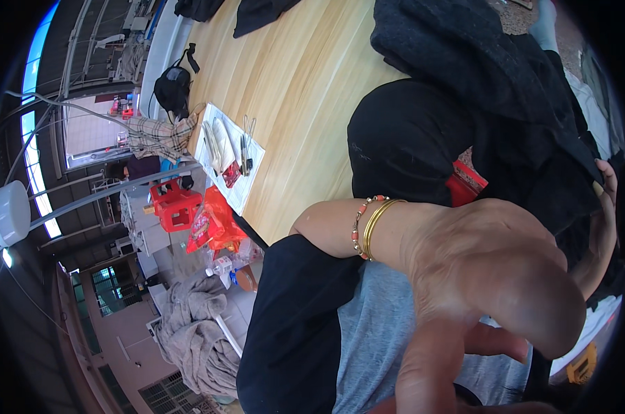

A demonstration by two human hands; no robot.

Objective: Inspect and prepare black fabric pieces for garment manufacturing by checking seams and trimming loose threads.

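Note:
Large and close in the lower right is my left hand (492,276), with a beaded bracelet (359,224) and gold bangles (378,231) on its wrist. Its fingers spread apart and point toward the camera; I see nothing held in it. At the right edge, my right hand (606,183) pinches the edge of a black cloth (492,90), its palm partly hidden. The cloth drapes beside a rounded black form (409,131), perhaps a clothed knee. Under my left forearm show a dark sleeve (291,324) and a grey shirt (378,345).
The scene is tilted sideways. On a wooden table (291,90) lie a white sheet (254,159) with small tools and a black cap (173,86). Beyond are a red stool (174,203), a red plastic bag (219,217), a bottle (219,267) and piled grey cloth (195,324).

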